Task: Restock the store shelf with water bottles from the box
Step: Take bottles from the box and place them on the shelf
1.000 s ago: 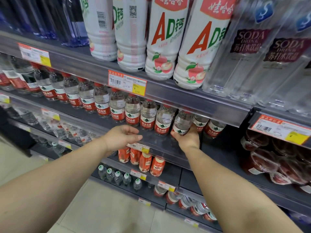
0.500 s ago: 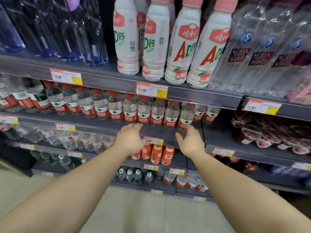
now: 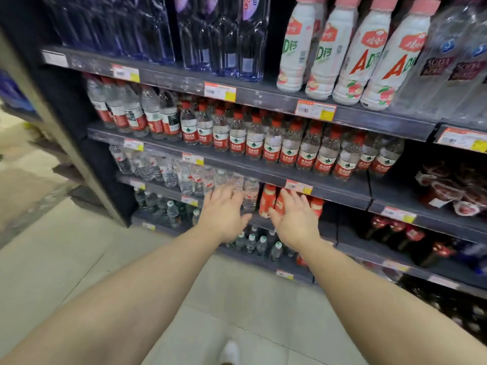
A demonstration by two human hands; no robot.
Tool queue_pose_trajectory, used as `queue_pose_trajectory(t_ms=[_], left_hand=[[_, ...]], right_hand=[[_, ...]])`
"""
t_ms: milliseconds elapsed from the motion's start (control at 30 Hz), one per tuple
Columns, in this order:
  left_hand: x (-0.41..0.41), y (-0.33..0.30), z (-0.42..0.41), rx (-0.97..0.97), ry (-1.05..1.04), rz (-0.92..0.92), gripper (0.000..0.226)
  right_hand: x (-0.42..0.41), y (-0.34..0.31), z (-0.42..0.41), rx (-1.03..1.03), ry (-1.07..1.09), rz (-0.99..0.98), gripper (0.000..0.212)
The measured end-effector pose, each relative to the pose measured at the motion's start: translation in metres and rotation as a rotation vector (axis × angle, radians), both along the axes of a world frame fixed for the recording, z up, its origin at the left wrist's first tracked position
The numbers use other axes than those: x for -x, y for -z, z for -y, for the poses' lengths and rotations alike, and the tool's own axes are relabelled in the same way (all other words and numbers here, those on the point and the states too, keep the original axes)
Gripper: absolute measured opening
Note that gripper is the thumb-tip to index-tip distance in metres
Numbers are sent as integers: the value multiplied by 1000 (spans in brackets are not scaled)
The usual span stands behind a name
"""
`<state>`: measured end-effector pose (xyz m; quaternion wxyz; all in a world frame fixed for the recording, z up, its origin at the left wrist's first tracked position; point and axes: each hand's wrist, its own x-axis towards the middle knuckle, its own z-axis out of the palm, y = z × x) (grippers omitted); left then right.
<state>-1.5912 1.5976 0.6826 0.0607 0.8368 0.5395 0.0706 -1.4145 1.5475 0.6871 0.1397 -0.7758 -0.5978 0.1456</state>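
Note:
A row of small water bottles (image 3: 290, 146) with red caps and red labels fills the dark store shelf (image 3: 303, 177) at mid-height. My left hand (image 3: 224, 214) and my right hand (image 3: 296, 218) hover side by side below that shelf, away from the bottles, fingers spread and holding nothing. Behind my hands on the lower shelf stand clear bottles (image 3: 250, 192) and small orange-red bottles (image 3: 267, 200). No box is in view.
Tall white AD drink bottles (image 3: 350, 56) and clear soda bottles (image 3: 448, 64) stand on the top shelf, blue-tinted bottles (image 3: 224, 35) to their left. Green-capped bottles (image 3: 253, 243) fill the bottom shelf. Light floor tiles (image 3: 79, 259) lie below, with a shoe tip (image 3: 230, 351) at the bottom edge.
My right hand has let go of the water bottle on the shelf. Both hands have pulled back and down from the shelf, and the view has backed away, showing more shelving and floor.

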Motion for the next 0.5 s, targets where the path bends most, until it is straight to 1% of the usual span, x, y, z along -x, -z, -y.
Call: queue_pose_trajectory(t_ms=[133, 267, 367, 500], left_hand=[[76, 7, 18, -5, -114, 78, 66], [166, 22, 18, -1, -225, 119, 66], [243, 48, 9, 32, -294, 81, 68], [332, 93, -15, 83, -384, 32, 64]], right_hand=[[65, 0, -1, -42, -101, 7, 66], [137, 10, -23, -41, -219, -21, 67], [202, 34, -54, 4, -305, -43, 68], [292, 91, -99, 84, -379, -92, 66]])
